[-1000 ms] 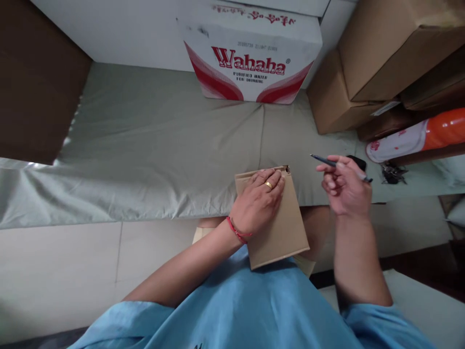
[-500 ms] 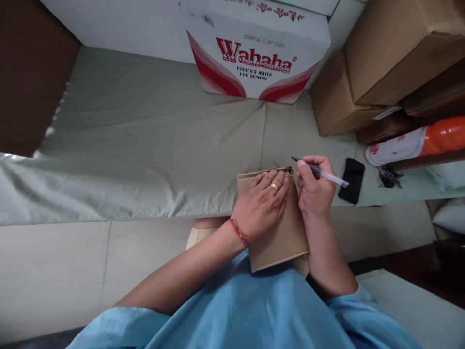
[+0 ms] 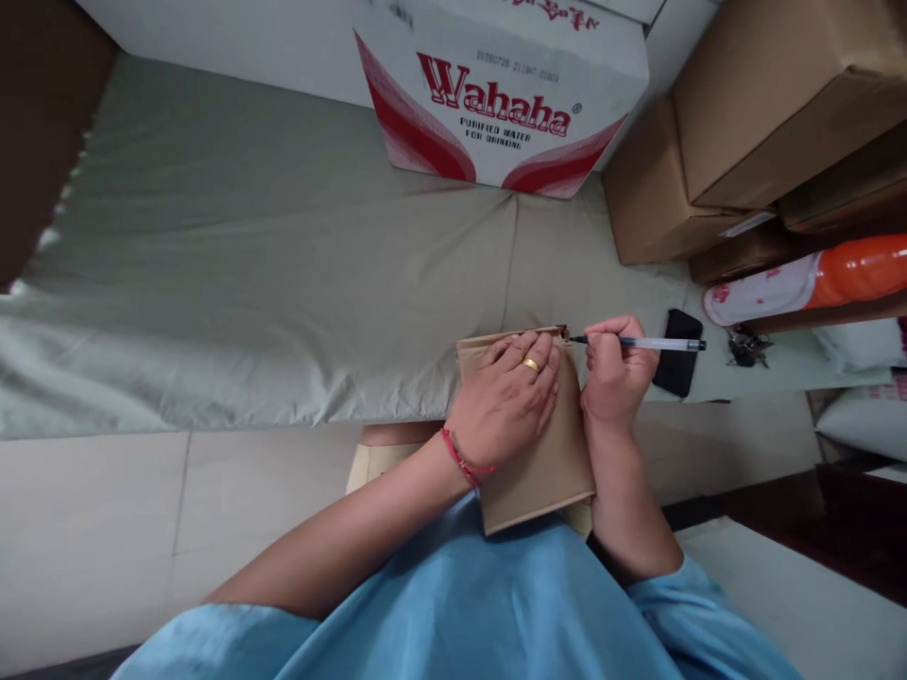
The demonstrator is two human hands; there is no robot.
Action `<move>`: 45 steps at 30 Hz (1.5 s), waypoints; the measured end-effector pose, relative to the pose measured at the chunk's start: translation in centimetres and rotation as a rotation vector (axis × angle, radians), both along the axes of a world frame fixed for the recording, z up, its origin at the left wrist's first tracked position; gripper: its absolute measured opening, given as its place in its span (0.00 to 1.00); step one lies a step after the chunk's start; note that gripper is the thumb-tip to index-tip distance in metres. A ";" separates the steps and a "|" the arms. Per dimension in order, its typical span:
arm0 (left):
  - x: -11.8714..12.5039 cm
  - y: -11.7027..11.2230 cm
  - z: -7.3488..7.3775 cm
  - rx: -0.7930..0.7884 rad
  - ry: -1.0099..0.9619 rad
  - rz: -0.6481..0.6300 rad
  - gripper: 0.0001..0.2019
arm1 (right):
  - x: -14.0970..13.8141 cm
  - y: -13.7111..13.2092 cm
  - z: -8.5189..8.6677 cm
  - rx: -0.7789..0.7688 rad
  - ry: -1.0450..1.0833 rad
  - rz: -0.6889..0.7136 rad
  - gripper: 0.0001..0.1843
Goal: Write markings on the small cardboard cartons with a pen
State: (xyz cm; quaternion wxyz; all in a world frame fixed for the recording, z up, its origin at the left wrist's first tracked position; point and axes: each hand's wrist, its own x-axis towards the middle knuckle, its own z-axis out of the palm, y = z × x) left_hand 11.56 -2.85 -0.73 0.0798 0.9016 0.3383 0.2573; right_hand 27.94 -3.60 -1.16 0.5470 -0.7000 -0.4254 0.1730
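Observation:
A brown cardboard box point(image 3: 539, 482) rests at the table's front edge, close to my body. My left hand point(image 3: 506, 392) lies flat on its top, fingers stretched toward the far end; a gold ring and a red string bracelet are on it. In my right hand point(image 3: 615, 368) is a pen point(image 3: 670, 345), pinched between thumb and fingers. The pen's dark tip points left at the box's far right corner, where the cardboard looks torn or open. Whether the tip touches the corner I cannot tell.
A white and red water carton point(image 3: 496, 113) stands at the back of the cloth-covered table point(image 3: 283, 255). Brown boxes point(image 3: 765, 113) are stacked at the right. Near my right hand lie a black phone point(image 3: 676, 373), keys point(image 3: 747, 347) and an orange-and-white bottle point(image 3: 814, 279).
My right hand has turned the pen to nearly level, and its tip has come down to the box's corner. My left hand stays on the box. The view has shifted slightly.

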 end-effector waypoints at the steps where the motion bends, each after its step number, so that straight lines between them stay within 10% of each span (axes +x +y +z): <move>1: 0.0 0.0 0.0 0.003 0.001 0.002 0.20 | 0.0 -0.1 0.0 0.001 -0.009 0.010 0.06; 45: 0.0 -0.2 -0.3 0.010 -0.006 -0.016 0.20 | -0.7 0.5 1.2 -0.055 -0.238 -0.049 0.09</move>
